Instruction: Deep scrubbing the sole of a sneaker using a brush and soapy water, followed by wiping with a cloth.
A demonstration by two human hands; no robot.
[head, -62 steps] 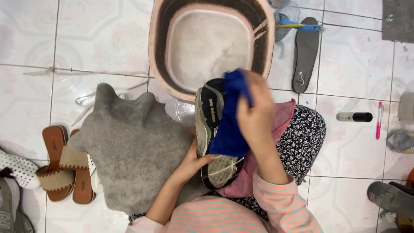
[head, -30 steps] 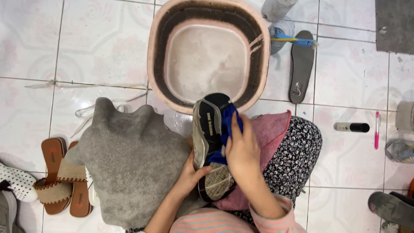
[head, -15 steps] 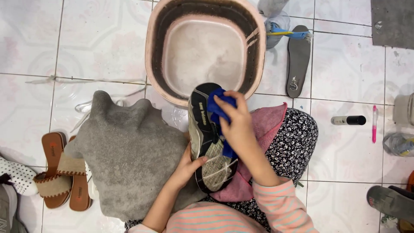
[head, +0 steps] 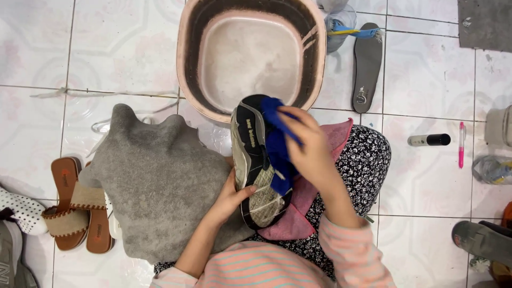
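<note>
Above the person's lap, a worn grey and black mesh sneaker [head: 255,160] was held on its side, toe toward the body and heel at the rim of a pink oval plastic basin [head: 188,64] of cloudy water. The left hand [head: 230,196] gripped the shoe from below, thumb lying on the mesh toe. The right hand [head: 309,146] was closed on a crumpled blue cloth [head: 277,154], pressing it against the shoe's upper side. A pink towel [head: 304,208] lay across the floral-patterned lap beneath the shoe. A grey pile mat [head: 160,181] was draped to the left, beside brown strapped sandals [head: 69,210]. A loose grey insole [head: 367,66] lay on the white tiles right of the basin
</note>
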